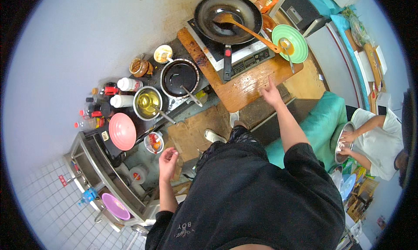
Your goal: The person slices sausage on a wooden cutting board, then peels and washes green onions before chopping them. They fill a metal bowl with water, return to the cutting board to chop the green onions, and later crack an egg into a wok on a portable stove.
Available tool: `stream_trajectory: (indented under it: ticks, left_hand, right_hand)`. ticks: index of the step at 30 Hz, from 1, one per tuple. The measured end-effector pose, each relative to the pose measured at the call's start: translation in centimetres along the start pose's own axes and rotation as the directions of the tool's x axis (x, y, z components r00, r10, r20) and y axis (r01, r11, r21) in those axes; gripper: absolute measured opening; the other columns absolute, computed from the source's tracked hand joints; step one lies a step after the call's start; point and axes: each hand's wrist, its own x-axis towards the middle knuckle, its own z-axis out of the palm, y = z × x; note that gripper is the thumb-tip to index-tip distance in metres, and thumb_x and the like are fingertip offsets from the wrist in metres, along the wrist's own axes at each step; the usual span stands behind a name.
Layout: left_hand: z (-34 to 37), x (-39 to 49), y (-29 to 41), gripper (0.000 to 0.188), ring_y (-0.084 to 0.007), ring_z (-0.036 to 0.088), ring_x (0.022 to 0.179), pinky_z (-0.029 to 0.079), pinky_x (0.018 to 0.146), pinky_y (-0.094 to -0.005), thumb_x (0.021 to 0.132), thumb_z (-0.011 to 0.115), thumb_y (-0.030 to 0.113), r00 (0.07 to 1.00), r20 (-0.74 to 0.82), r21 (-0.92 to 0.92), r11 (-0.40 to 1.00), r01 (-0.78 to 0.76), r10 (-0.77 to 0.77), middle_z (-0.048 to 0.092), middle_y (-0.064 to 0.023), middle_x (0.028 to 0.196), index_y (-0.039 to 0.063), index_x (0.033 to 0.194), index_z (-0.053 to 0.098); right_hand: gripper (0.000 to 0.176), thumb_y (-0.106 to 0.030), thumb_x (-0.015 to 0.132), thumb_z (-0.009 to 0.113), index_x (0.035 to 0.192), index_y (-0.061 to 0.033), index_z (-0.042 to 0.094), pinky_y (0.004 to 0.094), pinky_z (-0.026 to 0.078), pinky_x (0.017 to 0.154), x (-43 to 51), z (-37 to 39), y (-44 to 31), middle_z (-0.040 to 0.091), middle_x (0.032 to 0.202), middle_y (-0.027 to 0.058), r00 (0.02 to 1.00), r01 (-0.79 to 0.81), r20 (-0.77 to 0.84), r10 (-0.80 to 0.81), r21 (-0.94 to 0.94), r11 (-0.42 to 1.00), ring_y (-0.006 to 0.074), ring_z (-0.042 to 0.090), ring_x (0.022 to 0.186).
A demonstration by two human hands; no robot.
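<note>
My right hand [271, 95] is empty over the front edge of a wooden board [236, 96], index finger extended. A black wok [209, 28] with a wooden ladle [253, 34] in it sits on an induction cooker [251, 62]. Right of it, a green plate [298, 42] holds brown sauce and a metal spoon [288, 52]. My left hand [168, 162], loosely curled and empty, hangs right of a small white bucket [159, 148]. Left of the board stand a pot of dark liquid [179, 75], a metal bowl of yellow oil [148, 103] and a pink plate [122, 131].
White bottles [125, 101] and sauce bottles [94, 122] line the wall. A metal sink [98, 171] and purple basin [116, 206] are lower left. To the right, a teal-covered surface [307, 129] lies beside another person [378, 142] with hands in a metal bowl [339, 142].
</note>
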Motion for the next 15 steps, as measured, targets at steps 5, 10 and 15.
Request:
stream_trajectory:
  ticks: [5, 10, 15]
  left_hand:
    - [6.9, 1.3, 4.3, 0.026, -0.0088, 0.062, 0.086, 0.05, 0.077, -0.0244, 0.092, 0.071, 0.006, 0.999, 0.032, 0.146, 0.989, -0.016, 0.012, 0.068, -0.0013, 0.096, -0.001, 0.117, 0.065]
    - [12.2, 3.2, 8.1, 0.027, -0.0083, 0.063, 0.084, 0.052, 0.077, -0.0245, 0.093, 0.072, 0.01, 0.998, 0.056, 0.265, 0.964, -0.016, 0.001, 0.068, -0.0014, 0.096, -0.002, 0.117, 0.065]
    - [15.0, 5.3, 10.1, 0.026, -0.0082, 0.063, 0.085, 0.052, 0.077, -0.0242, 0.093, 0.072, 0.01, 0.999, 0.03, 0.264, 0.964, 0.036, -0.045, 0.068, -0.0014, 0.095, -0.002, 0.116, 0.065]
  right_hand:
    - [0.098, -0.039, 0.09, 0.065, 0.162, -0.0128, 0.003, 0.0438, 0.05, 0.095, 10.2, -0.4, -0.6, 0.071, 0.104, 0.0255, 0.995, -0.092, -0.022, 0.094, 0.066, 0.994, 0.0407, 0.067, 0.104]
    - [0.096, -0.037, 0.09, 0.063, 0.162, -0.0208, 0.001, 0.0477, 0.049, 0.099, 14.4, -0.3, 0.1, 0.067, 0.116, 0.0294, 0.988, -0.153, 0.004, 0.153, 0.038, 0.988, 0.0459, 0.064, 0.11]
    - [0.091, -0.036, 0.091, 0.062, 0.161, -0.0214, 0.007, 0.0484, 0.049, 0.098, 13.4, -1.6, -0.7, 0.068, 0.117, 0.0272, 0.995, -0.093, 0.038, 0.092, 0.021, 0.995, 0.0446, 0.064, 0.111]
